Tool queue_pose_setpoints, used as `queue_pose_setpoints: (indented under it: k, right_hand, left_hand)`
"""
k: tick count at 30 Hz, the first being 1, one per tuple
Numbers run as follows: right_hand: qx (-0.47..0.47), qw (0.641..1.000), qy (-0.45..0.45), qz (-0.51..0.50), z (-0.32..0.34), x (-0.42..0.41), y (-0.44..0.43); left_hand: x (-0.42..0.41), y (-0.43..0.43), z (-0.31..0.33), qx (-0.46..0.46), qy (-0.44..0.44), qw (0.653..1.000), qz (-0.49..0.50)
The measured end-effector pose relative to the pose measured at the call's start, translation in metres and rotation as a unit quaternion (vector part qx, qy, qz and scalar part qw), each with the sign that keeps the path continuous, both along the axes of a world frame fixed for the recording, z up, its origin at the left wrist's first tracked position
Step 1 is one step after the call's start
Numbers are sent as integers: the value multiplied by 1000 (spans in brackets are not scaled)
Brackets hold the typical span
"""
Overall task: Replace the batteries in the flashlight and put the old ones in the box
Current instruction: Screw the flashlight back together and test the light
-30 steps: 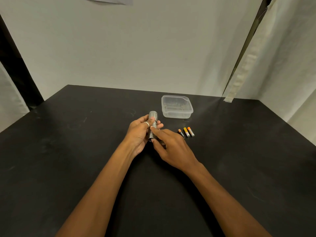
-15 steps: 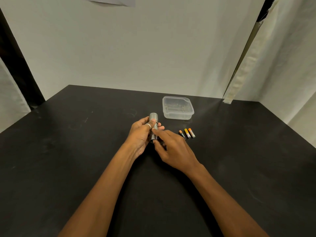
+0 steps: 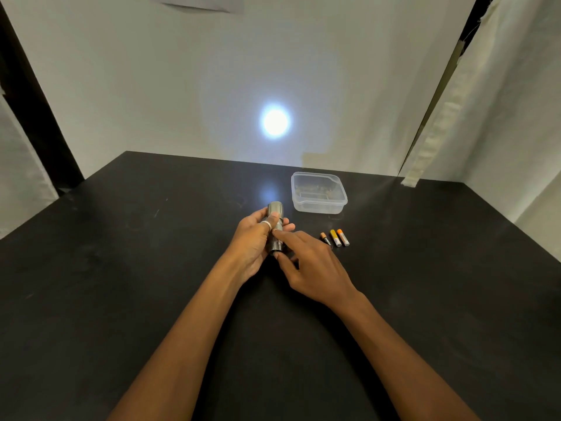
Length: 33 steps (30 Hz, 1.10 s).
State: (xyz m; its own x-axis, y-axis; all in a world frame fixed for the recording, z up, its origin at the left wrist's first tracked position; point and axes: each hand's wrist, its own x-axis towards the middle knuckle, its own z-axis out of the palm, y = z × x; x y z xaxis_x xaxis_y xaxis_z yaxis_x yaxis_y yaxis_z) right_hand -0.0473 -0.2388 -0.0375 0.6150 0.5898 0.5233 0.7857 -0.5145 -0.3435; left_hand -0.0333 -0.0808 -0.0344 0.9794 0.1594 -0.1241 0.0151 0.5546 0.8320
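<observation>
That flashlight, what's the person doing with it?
A person holds a small silver flashlight over a black table. The left hand wraps around its body, and the right hand has its fingers at the back end. It is switched on: a bright spot of light shines on the wall ahead. Three batteries lie side by side on the table to the right, none in the clear plastic box behind them.

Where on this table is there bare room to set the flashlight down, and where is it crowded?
Bare: the whole table left of the left hand, and the right side beyond the three batteries. Crowded: the strip between the right hand, the batteries and the clear box behind them, next to the held flashlight.
</observation>
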Motion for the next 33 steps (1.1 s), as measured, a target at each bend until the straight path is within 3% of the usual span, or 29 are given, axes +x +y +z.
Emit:
queue_pose_setpoints:
  k: [11,19,24,28,33]
  right_hand:
    - [7,1000,-26,8,-1,0,1]
    - [59,998,29,13,-3,8,-1]
    - [62,998,18,-14,-4,10,-1]
    - [200,975,49,-79,1,14,-3]
    - [392,885,223,-117,11,21,-13]
  left_hand:
    - [-2,2,1,-10,15,1000,-9]
    - [-1,2,1,-31,19,999,9]
    - [-3,-2,3,17,30,999,35]
    - [-7,-1,10,22,13,1000,5]
    - [-8,11,11,-81,20,996,-45]
